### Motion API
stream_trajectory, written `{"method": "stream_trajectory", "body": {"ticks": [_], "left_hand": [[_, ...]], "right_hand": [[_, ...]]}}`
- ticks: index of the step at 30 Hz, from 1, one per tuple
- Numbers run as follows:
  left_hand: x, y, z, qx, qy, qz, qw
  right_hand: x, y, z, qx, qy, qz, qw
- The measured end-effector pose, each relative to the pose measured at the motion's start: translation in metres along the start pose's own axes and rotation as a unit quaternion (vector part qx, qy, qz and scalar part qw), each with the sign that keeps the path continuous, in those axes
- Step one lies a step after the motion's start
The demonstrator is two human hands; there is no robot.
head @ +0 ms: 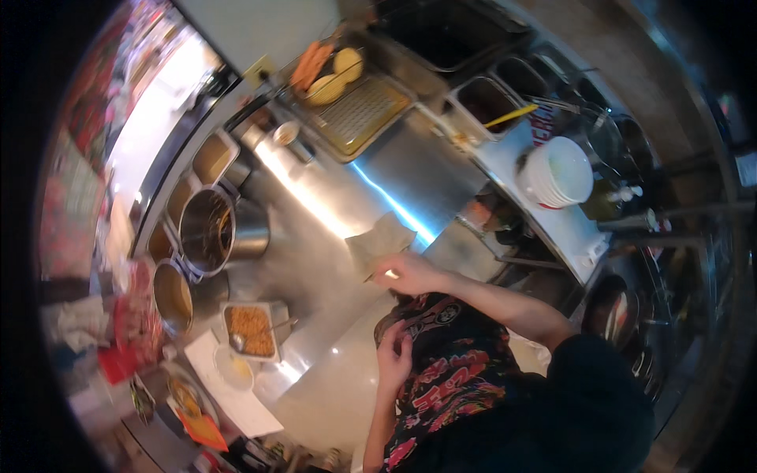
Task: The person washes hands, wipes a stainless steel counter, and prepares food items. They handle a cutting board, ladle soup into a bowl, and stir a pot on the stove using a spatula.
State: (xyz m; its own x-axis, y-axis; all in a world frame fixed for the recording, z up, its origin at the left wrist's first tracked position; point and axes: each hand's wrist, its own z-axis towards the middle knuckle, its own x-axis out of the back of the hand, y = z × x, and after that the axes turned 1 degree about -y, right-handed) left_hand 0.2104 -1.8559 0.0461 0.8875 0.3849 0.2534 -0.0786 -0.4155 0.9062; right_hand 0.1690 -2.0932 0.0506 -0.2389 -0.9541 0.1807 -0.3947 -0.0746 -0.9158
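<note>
My right hand (411, 273) is closed at the near edge of a beige cloth (381, 239), which lies over the stainless steel counter (307, 248). A bright glint and a thin dark tip show at the fingers; what they belong to cannot be made out. In front of my dark printed apron (449, 360), my left hand (395, 353) hovers with loosely bent fingers and nothing visible in it. Left of the hands stands a tall steel pot (251, 230) of dark liquid. A square steel pan (251, 331) holds orange-brown crumbly food and a spoon.
Pans of light brown liquid (213, 158) line the counter's far side. A wire-bottomed tray (361, 118) holds yellow rounds and orange sticks. To the right, stacked white tubs (556, 174) stand on a white board (565, 242). Below left are a white bowl (233, 366) and an orange-red card (202, 428).
</note>
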Motion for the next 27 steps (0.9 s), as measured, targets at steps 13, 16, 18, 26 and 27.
{"method": "stream_trajectory", "body": {"ticks": [13,16,18,26,27], "left_hand": [[0.014,-0.054,-0.009,0.184,0.064,-0.013,0.981],[0.011,-0.044,0.005,0.193,0.055,-0.029,0.979],[0.009,-0.04,0.009,0.225,0.053,-0.054,0.971],[-0.006,-0.038,0.005,0.255,0.049,-0.115,0.959],[-0.005,-0.039,0.005,0.258,0.053,-0.11,0.958]], "right_hand": [[-0.057,0.099,0.141,0.15,0.115,-0.514,0.837],[-0.025,0.109,0.158,0.209,0.13,-0.453,0.857],[0.0,0.136,0.151,0.117,0.178,-0.358,0.909],[-0.052,0.17,0.073,0.064,0.273,-0.447,0.85],[-0.082,0.137,0.078,0.057,0.263,-0.436,0.859]]}}
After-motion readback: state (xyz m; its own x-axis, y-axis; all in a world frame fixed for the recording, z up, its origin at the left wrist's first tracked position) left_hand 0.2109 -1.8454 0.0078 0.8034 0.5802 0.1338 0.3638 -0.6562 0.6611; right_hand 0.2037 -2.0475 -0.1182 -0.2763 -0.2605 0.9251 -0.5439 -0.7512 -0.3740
